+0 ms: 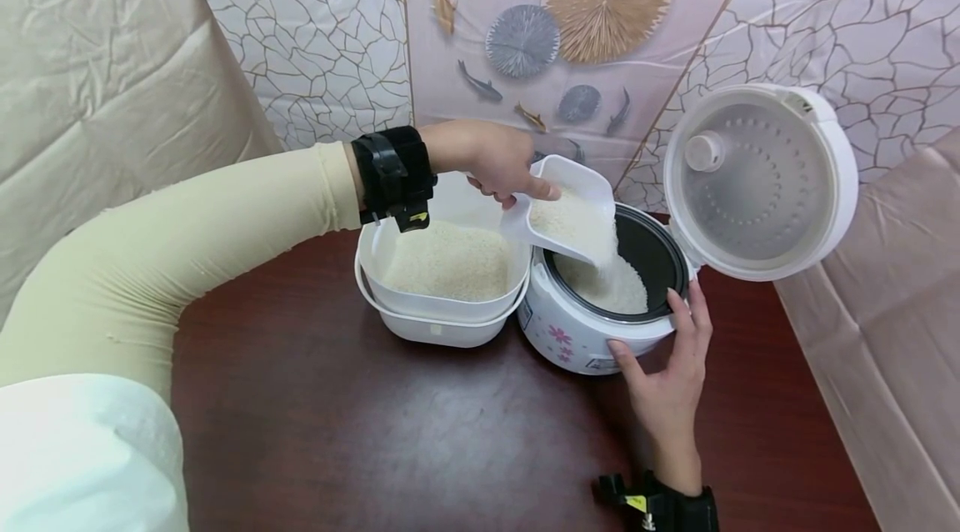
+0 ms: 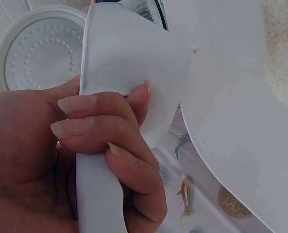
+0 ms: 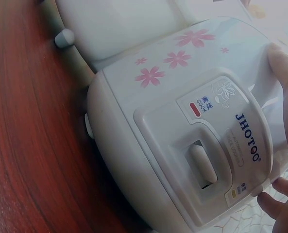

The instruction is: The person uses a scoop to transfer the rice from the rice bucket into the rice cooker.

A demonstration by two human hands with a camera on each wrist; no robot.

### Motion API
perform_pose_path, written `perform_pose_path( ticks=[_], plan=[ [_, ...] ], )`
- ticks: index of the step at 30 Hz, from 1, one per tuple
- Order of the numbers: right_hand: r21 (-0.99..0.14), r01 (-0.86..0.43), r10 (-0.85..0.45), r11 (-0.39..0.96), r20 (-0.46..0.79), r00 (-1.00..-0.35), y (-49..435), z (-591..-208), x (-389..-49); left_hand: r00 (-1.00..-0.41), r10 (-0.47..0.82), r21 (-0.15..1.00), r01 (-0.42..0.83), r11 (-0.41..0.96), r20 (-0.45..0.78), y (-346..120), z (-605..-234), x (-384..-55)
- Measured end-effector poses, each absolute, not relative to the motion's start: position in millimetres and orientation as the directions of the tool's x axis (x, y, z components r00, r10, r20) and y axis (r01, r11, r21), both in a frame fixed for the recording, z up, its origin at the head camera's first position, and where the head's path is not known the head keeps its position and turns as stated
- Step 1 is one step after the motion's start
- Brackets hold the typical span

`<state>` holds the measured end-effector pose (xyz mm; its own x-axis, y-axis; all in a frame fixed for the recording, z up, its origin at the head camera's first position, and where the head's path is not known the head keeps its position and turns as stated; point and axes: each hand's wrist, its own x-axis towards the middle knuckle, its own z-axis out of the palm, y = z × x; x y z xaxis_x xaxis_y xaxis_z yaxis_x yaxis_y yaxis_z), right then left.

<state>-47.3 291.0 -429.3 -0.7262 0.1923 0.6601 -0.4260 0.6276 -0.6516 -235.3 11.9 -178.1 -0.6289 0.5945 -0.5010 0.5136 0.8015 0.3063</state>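
My left hand [image 1: 498,157] grips the handle of a white scoop [image 1: 581,169], its fingers wrapped round it in the left wrist view. The scoop tilts over the rice cooker [image 1: 573,340], and rice [image 1: 573,219] slides off its lip. Below, white rice [image 1: 618,286] lies heaped in the dark inner pot [image 1: 652,244]. My right hand [image 1: 667,390] rests spread against the cooker's front right, thumb on the outer wall and fingertips at the rim. In the right wrist view, pink flowers and a cook switch [image 3: 203,164] show on the cooker's body.
Left of the cooker, close against it, stands a white tub [image 1: 442,332] with a second white container of rice [image 1: 450,261] in it. The cooker's lid [image 1: 761,182] stands raised at the right. Patterned cloth [image 1: 330,32] hangs behind the dark wooden table [image 1: 420,432].
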Motion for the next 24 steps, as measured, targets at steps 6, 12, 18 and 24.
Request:
perform_pose_path(
  ticks=[6, 12, 18, 24],
  plan=[
    [-0.655, -0.423, 0.194, 0.626, 0.656, -0.73, 291.1, -429.3, -47.1, -0.634, 0.592, 0.307, 0.51, 0.803, -0.497, 13.6, -177.1, -235.5],
    [-0.654, -0.423, 0.19, 0.627, 0.655, -0.731, 290.8, -429.1, -46.5, -0.637, 0.585, 0.299, 0.507, 0.809, -0.503, 14.6, -176.7, -235.7],
    [-0.655, -0.426, 0.191, 0.625, 0.656, -0.73, 291.5, -430.4, -47.5, -0.637, 0.591, 0.27, 0.534, 0.801, -0.495, 15.9, -174.0, -236.0],
    [-0.652, -0.429, 0.19, 0.625, 0.66, -0.727, 292.2, -431.3, -48.1, -0.636, 0.604, 0.26, 0.554, 0.791, -0.48, 16.5, -172.1, -235.7]
  ],
)
